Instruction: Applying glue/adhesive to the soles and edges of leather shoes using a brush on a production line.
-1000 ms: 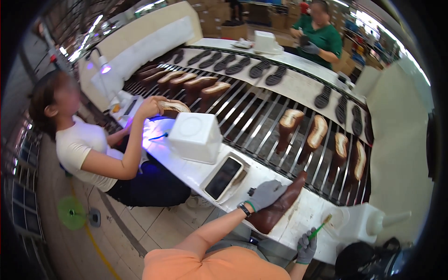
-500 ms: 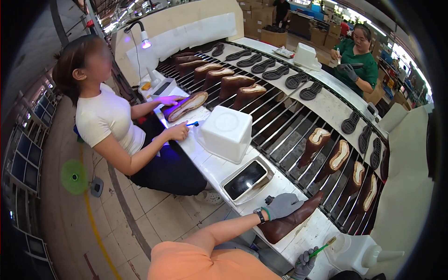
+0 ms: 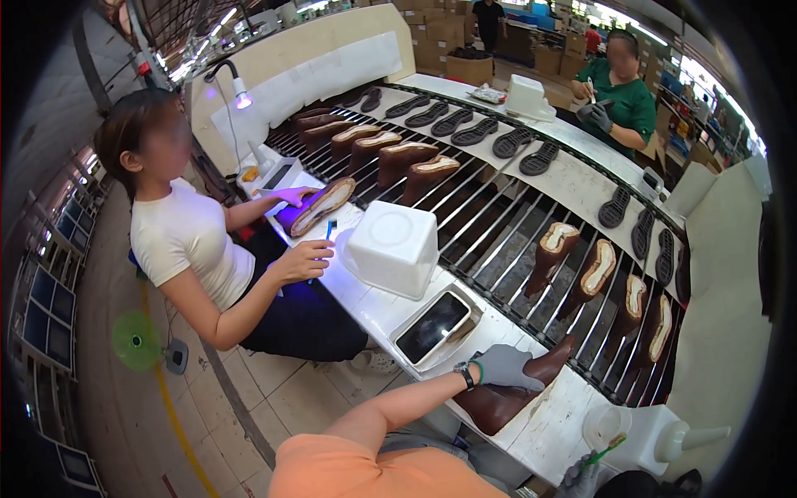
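My left hand [image 3: 508,367], in a grey glove, is closed over a dark brown leather boot [image 3: 496,408] that lies on its side on the white ledge, its top end toward the rollers or its toe; I cannot tell which. At the lower right my right hand [image 3: 579,476], also gloved, grips a small brush [image 3: 610,448] with a green handle. The bristles are close to a round white cup [image 3: 603,427] beside a white bottle with a long spout [image 3: 677,440]. Part of the right hand is cut off by the lower edge.
A roller conveyor [image 3: 490,224] carries several brown boots soles-up, with black outsoles [image 3: 540,158] along its far shelf. A phone [image 3: 433,329] lies in a tray left of my hand, near a white box [image 3: 392,249]. A co-worker [image 3: 195,236] sits left; another [image 3: 618,100] stands across.
My right hand has moved right with the brush, bringing its bristles nearer the cup. My left hand stays on the boot, its fingers lying further over it. The left co-worker's brush has tipped upright.
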`<action>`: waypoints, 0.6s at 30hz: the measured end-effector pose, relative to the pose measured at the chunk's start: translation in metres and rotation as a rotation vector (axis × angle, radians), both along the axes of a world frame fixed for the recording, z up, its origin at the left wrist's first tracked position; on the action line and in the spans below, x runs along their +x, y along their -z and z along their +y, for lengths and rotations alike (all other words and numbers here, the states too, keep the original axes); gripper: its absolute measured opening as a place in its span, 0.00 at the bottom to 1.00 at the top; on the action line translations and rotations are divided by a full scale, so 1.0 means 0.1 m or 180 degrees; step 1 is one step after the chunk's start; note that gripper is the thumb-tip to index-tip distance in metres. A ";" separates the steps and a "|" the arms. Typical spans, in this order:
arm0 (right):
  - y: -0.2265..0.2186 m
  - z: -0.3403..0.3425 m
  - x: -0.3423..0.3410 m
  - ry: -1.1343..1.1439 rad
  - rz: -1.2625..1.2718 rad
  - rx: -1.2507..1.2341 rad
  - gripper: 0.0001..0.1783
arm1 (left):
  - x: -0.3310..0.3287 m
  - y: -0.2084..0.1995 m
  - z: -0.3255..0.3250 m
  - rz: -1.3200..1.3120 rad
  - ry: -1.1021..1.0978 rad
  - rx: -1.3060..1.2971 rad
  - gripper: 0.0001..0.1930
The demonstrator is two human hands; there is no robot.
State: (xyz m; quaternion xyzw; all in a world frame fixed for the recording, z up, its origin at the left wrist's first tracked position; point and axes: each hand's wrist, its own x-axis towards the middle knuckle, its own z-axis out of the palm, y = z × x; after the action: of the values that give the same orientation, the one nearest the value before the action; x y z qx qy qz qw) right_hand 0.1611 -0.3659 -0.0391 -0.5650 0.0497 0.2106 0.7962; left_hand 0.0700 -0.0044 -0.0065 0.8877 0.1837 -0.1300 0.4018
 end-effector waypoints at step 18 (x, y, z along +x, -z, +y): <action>-0.16 -0.19 0.12 0.0105 -0.1243 -0.2241 0.09 | -0.09 0.38 -0.30 -0.1220 -0.1946 -0.4778 0.31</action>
State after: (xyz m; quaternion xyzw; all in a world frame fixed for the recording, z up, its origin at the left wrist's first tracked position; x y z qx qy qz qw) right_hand 0.1732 -0.3854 -0.0234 -0.8317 -0.0244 0.0566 0.5517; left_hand 0.0608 -0.0347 -0.0441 0.3017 0.2096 0.0503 0.9287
